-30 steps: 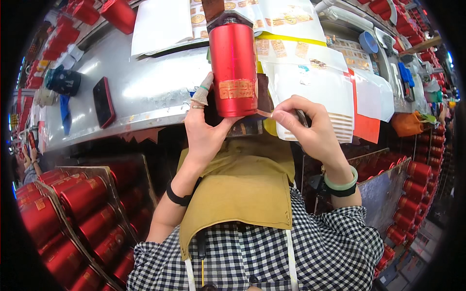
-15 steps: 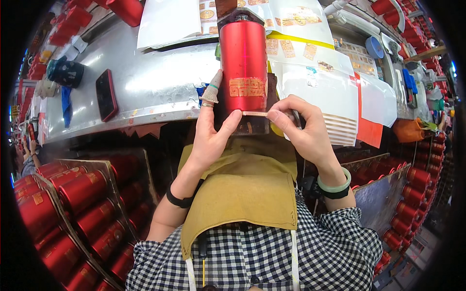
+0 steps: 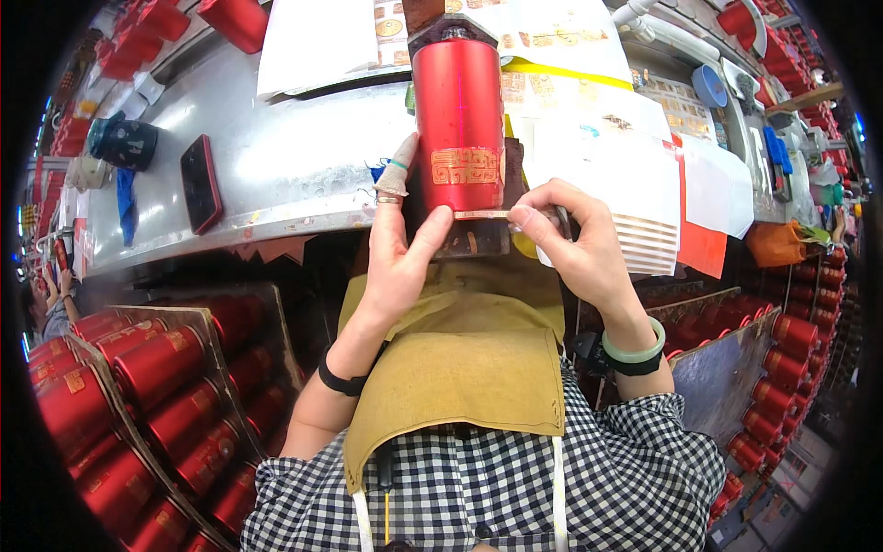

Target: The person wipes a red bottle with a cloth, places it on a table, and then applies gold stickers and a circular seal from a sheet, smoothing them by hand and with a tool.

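A red metal canister with a gold square-patterned band lies lengthwise in front of me, its dark neck pointing away. Along its near rim runs a thin gold strip. My left hand grips the canister's left side: a finger in a grey cloth finger cot lies against the wall, and the thumb presses at the strip's left end. The right end of the strip is pinched between thumb and forefinger of my right hand. Beneath the canister is a dark support, mostly covered.
Striped sticker sheets and white papers cover the right of the metal table. A phone and a dark cup stand to the left. Crates of red canisters flank me below. Someone works at far left.
The canister and my left hand have shifted very slightly left. The strip stays between my thumb and my right fingers. At the far left, the other person has come further into view.
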Action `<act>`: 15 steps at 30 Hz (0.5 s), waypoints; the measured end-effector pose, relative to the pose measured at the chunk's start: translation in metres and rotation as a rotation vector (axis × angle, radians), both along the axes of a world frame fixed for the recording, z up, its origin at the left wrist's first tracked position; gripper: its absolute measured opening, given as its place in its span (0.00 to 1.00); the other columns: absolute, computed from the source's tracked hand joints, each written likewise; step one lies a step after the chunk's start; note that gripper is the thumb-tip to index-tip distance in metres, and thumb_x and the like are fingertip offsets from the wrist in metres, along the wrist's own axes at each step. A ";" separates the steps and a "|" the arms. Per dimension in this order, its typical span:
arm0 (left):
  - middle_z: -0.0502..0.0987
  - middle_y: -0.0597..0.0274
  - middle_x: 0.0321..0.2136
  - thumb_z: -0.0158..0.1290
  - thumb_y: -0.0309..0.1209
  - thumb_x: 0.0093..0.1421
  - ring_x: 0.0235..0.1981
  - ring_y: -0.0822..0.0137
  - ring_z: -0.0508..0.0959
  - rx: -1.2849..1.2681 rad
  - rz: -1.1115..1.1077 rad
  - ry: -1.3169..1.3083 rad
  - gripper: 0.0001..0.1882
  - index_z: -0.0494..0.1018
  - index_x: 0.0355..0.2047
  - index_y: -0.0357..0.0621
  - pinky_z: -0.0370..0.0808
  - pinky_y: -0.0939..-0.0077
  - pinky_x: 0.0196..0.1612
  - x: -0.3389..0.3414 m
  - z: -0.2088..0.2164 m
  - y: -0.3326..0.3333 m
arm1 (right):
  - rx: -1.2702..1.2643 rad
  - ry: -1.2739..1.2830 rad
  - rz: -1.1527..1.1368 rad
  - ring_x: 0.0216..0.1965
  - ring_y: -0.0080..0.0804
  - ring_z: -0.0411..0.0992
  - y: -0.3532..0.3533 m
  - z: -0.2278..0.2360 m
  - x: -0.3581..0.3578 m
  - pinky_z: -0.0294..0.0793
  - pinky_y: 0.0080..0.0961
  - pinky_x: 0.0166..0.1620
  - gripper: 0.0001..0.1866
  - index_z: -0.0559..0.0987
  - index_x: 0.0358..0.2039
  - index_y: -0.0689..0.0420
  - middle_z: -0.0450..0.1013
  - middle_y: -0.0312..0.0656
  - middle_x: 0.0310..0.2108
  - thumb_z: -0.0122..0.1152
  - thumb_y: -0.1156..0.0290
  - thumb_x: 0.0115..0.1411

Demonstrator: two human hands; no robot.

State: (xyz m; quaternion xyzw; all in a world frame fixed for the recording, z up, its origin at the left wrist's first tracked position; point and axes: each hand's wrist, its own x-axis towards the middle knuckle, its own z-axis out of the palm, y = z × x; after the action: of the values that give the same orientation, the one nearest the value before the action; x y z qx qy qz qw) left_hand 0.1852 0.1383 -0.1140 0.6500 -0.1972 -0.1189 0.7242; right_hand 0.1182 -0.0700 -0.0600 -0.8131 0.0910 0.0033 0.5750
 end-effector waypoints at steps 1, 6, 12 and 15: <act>0.57 0.47 0.72 0.53 0.23 0.67 0.72 0.58 0.57 -0.049 0.030 0.000 0.38 0.50 0.73 0.32 0.52 0.63 0.74 0.000 -0.003 0.001 | 0.003 0.014 0.003 0.32 0.24 0.73 0.000 0.001 0.000 0.72 0.23 0.38 0.08 0.84 0.36 0.62 0.79 0.39 0.30 0.66 0.69 0.64; 0.66 0.43 0.66 0.58 0.24 0.63 0.67 0.53 0.67 0.122 0.202 -0.463 0.28 0.68 0.63 0.36 0.62 0.60 0.69 0.001 -0.014 0.010 | -0.013 0.000 -0.007 0.32 0.24 0.74 0.000 -0.001 -0.001 0.72 0.24 0.37 0.08 0.83 0.36 0.62 0.79 0.39 0.30 0.66 0.70 0.64; 0.73 0.50 0.60 0.69 0.21 0.47 0.63 0.46 0.72 0.402 0.207 -0.793 0.15 0.84 0.37 0.40 0.70 0.55 0.65 -0.002 -0.005 0.010 | 0.027 0.032 -0.016 0.30 0.24 0.74 0.001 0.000 0.000 0.72 0.24 0.36 0.08 0.83 0.36 0.63 0.79 0.39 0.28 0.66 0.70 0.64; 0.76 0.50 0.58 0.71 0.18 0.46 0.61 0.49 0.76 0.337 0.258 -0.821 0.19 0.84 0.40 0.39 0.74 0.58 0.63 -0.001 -0.011 0.008 | 0.044 0.046 -0.014 0.30 0.24 0.74 0.000 -0.004 0.001 0.72 0.23 0.37 0.09 0.83 0.35 0.63 0.79 0.39 0.28 0.66 0.70 0.64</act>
State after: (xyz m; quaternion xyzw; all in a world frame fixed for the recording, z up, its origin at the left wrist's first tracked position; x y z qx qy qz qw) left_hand 0.1845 0.1468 -0.1249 0.7713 -0.3631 0.2088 0.4792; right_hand 0.1187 -0.0696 -0.0635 -0.7992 0.1100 0.0200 0.5906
